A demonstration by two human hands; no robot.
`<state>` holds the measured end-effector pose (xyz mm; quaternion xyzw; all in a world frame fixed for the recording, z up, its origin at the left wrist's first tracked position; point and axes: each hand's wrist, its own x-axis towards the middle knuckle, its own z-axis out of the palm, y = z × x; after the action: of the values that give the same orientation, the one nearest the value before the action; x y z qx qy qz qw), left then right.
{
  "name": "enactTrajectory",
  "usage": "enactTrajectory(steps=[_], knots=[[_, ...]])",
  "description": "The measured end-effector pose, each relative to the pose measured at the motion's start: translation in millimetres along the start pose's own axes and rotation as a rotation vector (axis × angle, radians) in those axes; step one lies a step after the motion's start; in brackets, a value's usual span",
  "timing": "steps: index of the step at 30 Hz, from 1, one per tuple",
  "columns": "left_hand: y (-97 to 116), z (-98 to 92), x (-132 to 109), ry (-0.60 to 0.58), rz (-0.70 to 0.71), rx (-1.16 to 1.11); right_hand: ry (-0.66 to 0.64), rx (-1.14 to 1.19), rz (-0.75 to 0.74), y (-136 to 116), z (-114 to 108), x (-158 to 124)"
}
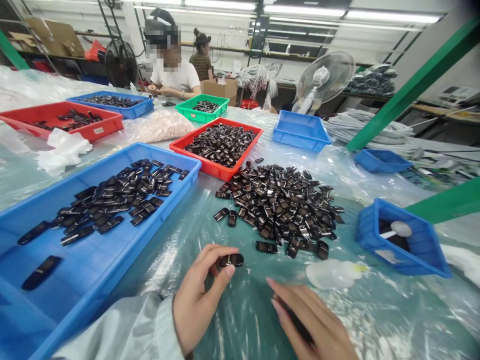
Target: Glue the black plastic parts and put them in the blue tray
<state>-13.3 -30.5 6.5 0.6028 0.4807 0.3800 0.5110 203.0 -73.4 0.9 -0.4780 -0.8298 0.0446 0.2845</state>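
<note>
Plastic, by the look of it: the small glossy black oblong piece (231,260) sits low in the frame, just left of centre, pinched between thumb and fingertips of the left hand (198,300). I'd guess it's light and stiff, with a smooth shiny skin that could slip, so holding it by the two long edges like that seems the safe way. The right hand (311,322), at the bottom right of centre, is curled around a thin dark tool or stick (294,320); can't tell exactly what it is.

Just above the hands, a loose heap of the same glossy black pieces (279,205) is spread over the crinkly clear plastic sheet covering the desk (243,320). On the left, a big blue plastic tray (112,280) holds more of them in a flatter layer. A red plastic tray (210,167) full of pieces sits above the centre. At right, a small blue plastic bin (412,260) has something white and rounded in it. A soft whitish wad (332,273) lies just right of the hands. Another person (172,70) sits at the upper left.
</note>
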Motion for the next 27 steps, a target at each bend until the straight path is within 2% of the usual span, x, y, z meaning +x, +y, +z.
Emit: enactTrajectory(steps=[3,6,9,14,17,22,27], knots=[[2,2.4,-3,-0.030,0.055,0.012,0.020,0.077,0.014,-7,22,25],[2,4.8,-6,-0.058,0.078,0.006,0.029,0.150,0.064,-4,31,36],[2,5.9,-6,-0.066,0.083,0.014,0.022,0.321,0.169,-3,25,34],[1,4.8,-8,-0.074,0.162,0.036,-0.068,0.759,0.493,-6,4,29],[2,3.5,-10,-0.100,0.217,0.077,-0.139,1.004,0.641,-8,-2,30],[3,4.0,-13,-0.109,0.287,0.110,-0.235,1.254,0.773,-14,-2,30],[1,5.9,-12,-0.110,0.387,0.105,-0.231,1.536,0.892,-20,-5,29]])
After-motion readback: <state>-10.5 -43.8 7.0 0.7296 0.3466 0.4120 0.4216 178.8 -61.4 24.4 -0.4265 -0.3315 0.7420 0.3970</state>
